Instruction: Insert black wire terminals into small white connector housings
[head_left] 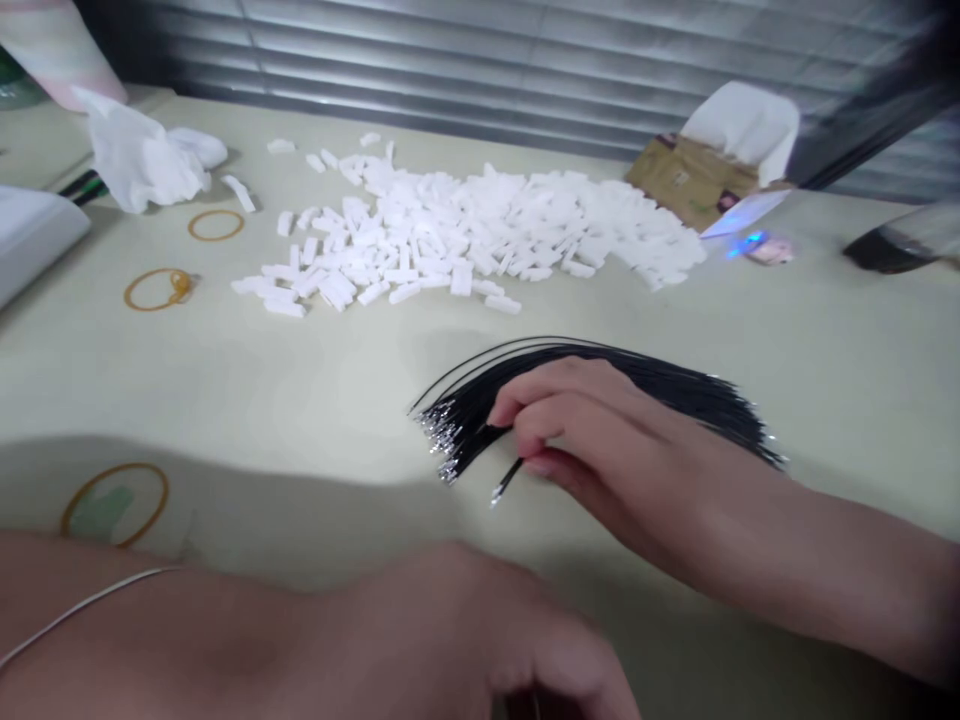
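My right hand [600, 430] has its thumb and index finger pinched on a black wire [510, 478], whose silvery metal end points down and to the left. Just behind that hand lies a thick bundle of black wires [480, 400] with silvery tips at both ends, partly hidden by my fingers and wrist. Low in the view, close to the camera, my left hand [480, 630] is curled and slightly blurred. Its fingertips run past the bottom edge, so what they hold cannot be made out.
A wide pile of small white plastic pieces [480, 225] covers the back of the table [300, 390]. Rubber bands [154, 290] lie at left near crumpled tissue [150, 160]. At back right are a brown packet [686, 180] and a dark-liquid container [889, 248]. Blinds [420, 60] stand behind.
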